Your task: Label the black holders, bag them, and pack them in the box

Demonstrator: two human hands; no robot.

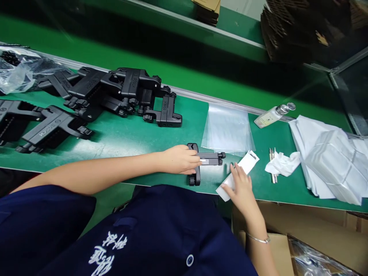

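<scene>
My left hand (181,159) lies over the crossbar of a black T-shaped plastic bracket (212,158), its fingers curled onto it. The fingertips touch the edge of a small white label (204,162) on the bracket. My right hand (242,186) rests on a white label strip (247,163) with a dark printed mark at its far end. Its fingers are apart and the thumb lies near the strip's close end. The strip sits right of the bracket, slanting toward the table's front edge.
Several black brackets (133,82) marked BOSCH are piled at left beside a clear plastic bag (23,71). Flat clear bags (228,126) lie behind the strip. Farther right are a bottle (271,117), pens (272,176), a crumpled tissue (283,164) and a tied white stack (333,157).
</scene>
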